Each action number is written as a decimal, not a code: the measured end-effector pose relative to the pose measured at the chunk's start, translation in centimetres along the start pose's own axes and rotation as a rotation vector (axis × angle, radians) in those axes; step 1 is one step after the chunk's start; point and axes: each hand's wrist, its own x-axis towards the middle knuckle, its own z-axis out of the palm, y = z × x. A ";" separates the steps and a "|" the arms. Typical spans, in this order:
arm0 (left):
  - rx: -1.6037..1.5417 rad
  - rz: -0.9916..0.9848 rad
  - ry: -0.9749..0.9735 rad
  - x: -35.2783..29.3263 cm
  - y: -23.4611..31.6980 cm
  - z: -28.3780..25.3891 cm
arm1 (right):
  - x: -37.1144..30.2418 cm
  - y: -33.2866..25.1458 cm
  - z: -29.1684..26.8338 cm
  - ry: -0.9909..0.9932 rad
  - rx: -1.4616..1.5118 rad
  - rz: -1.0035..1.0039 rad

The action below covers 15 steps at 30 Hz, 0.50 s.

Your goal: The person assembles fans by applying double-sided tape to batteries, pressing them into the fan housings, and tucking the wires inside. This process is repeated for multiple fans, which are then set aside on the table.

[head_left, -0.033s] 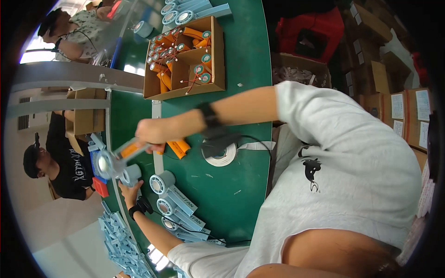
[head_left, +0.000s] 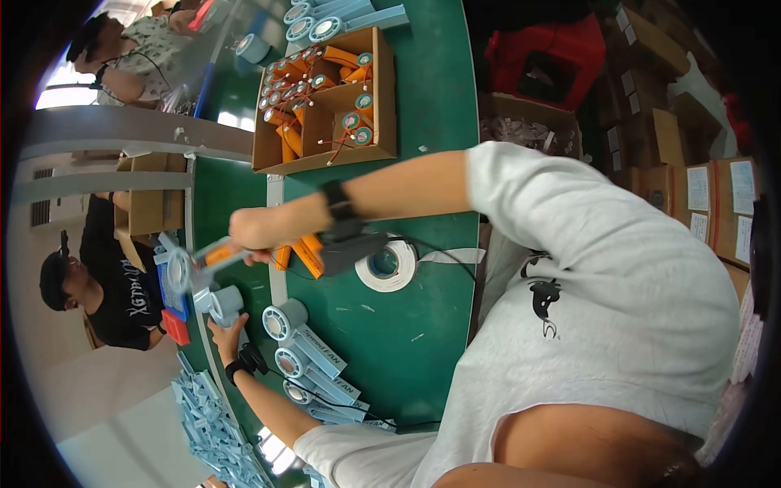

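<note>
My right hand (head_left: 259,234) is closed around a light blue fan piece (head_left: 176,270), smeared by motion, with an orange strip showing along its handle. Just below it, my left hand (head_left: 229,332) grips a light blue round fan housing (head_left: 226,303) by its lower side, fingers curled about it. The fan piece and the housing are close together; I cannot tell if they touch. Two orange battery packs (head_left: 307,256) lie beneath my right wrist. Several finished-looking light blue handheld fans (head_left: 285,321) are lined up on the green table to the right of my left hand.
A divided cardboard box (head_left: 378,89) at the top holds orange batteries with red wires. A white tape roll (head_left: 386,264) lies near my right forearm. Blue parts pile up (head_left: 211,423) at lower left. Two people (head_left: 122,268) work across the table. A cable runs from my left wrist.
My right hand and forearm have shifted slightly left with the fan piece, uncovering more of the tape roll. My left hand stays nearly in place on the housing.
</note>
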 end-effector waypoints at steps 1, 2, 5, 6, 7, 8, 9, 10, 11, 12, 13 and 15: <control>0.010 -0.026 0.014 -0.7 0.2 -0.4 | 3.1 0.1 1.1 0.025 0.000 0.036; -0.085 -0.044 0.007 -1.2 0.0 -0.6 | 6.2 0.4 2.1 0.069 -0.036 0.094; -0.270 -0.065 0.001 -1.2 -0.1 -1.4 | 13.4 2.8 1.6 0.235 -0.143 0.168; -0.252 -0.039 0.035 -1.1 -0.2 -1.8 | 14.6 3.3 1.3 0.221 -0.142 0.168; -0.239 -0.029 0.065 -1.4 -1.2 -1.7 | 15.2 3.9 1.7 0.264 -0.545 -0.024; -0.227 -0.016 0.091 -2.2 -2.1 -1.5 | 15.4 4.6 2.2 0.300 -0.942 -0.231; -0.237 -0.032 0.078 -3.2 -2.0 -1.5 | 14.7 5.0 2.7 0.286 -0.949 -0.213; -0.222 -0.016 0.112 -4.4 -0.8 -2.9 | 13.3 4.5 3.1 0.465 -1.163 -0.387; -0.209 -0.003 0.145 -5.8 0.4 -4.1 | 12.0 3.8 3.2 0.639 -1.372 -0.568; -0.231 0.046 0.188 -7.9 1.4 -5.3 | 10.2 2.1 2.7 0.635 -1.383 -0.565; -0.255 0.103 0.229 -10.0 2.5 -6.3 | 8.1 0.2 1.7 0.367 -1.334 -0.494; -0.323 0.123 0.173 -15.9 6.3 -8.5 | 2.2 -4.2 0.7 -0.089 -1.326 -0.194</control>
